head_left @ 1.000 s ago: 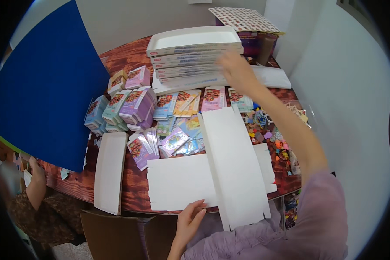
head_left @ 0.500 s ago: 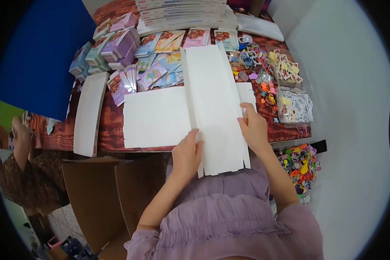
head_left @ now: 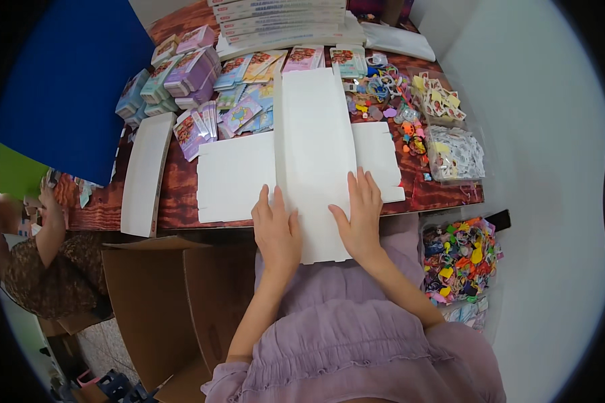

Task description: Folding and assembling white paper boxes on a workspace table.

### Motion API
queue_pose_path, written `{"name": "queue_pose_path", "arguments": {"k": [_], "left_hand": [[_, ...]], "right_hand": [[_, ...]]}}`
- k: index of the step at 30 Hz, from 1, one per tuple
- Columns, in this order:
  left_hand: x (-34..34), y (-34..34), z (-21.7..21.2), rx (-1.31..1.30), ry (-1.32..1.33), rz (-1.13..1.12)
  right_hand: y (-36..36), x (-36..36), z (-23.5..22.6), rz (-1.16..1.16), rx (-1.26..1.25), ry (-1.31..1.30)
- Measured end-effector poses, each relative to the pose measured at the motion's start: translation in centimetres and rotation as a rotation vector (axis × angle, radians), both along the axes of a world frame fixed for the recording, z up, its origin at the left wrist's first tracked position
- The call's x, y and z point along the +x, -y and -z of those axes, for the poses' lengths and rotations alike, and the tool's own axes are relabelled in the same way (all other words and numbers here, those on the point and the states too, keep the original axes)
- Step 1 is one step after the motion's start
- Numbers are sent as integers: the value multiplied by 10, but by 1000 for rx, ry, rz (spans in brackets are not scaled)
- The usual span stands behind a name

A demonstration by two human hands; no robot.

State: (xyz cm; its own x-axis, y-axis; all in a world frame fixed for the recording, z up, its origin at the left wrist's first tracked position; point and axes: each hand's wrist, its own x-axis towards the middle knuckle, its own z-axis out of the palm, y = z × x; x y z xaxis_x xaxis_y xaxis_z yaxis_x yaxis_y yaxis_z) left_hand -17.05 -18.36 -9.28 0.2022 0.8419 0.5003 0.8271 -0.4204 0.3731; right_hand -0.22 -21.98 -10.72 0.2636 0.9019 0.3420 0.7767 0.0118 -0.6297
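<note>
A long white cardboard tray (head_left: pixel 316 154) with folded-up long sides lies lengthwise in front of me, its near end reaching over the table edge toward my lap. Flat against its left side near that end rests my left hand (head_left: pixel 277 232), fingers stretched out. On the right side, my right hand (head_left: pixel 361 218) is spread, thumb on the tray's surface and fingers along its side wall. Neither hand is closed around anything. Under the tray, flat white cardboard (head_left: pixel 235 180) sticks out to both sides.
A second white tray (head_left: pixel 144 174) stands to the left, near stacked card packs (head_left: pixel 188 70). White boxes (head_left: pixel 282 23) are piled at the back. Small colourful charms (head_left: pixel 383 91) and clear bins (head_left: pixel 457 154) lie right. Below are an open carton (head_left: pixel 151 295) and another person's arm (head_left: pixel 50 225).
Both hands have shifted from gripping the tray's sides to lying with fingers extended along them. The tray's near end has swung slightly left, and its near corner flaps no longer stick out.
</note>
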Motion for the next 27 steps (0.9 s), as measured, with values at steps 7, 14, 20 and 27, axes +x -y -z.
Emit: {"name": "queue_pose_path", "arguments": {"k": [7, 14, 20, 27], "left_hand": [[-10, 9, -18, -379, -125, -4], [-46, -31, -29, -491, 280, -33], [-45, -35, -29, -770, 983, 109], [-92, -36, -41, -1383, 1084, 615]], "right_hand": [[-6, 3, -18, -157, -38, 206], [15, 59, -48, -547, -145, 316], [4, 69, -63, -667, -6, 449], [-14, 86, -63, -687, -52, 182]]}}
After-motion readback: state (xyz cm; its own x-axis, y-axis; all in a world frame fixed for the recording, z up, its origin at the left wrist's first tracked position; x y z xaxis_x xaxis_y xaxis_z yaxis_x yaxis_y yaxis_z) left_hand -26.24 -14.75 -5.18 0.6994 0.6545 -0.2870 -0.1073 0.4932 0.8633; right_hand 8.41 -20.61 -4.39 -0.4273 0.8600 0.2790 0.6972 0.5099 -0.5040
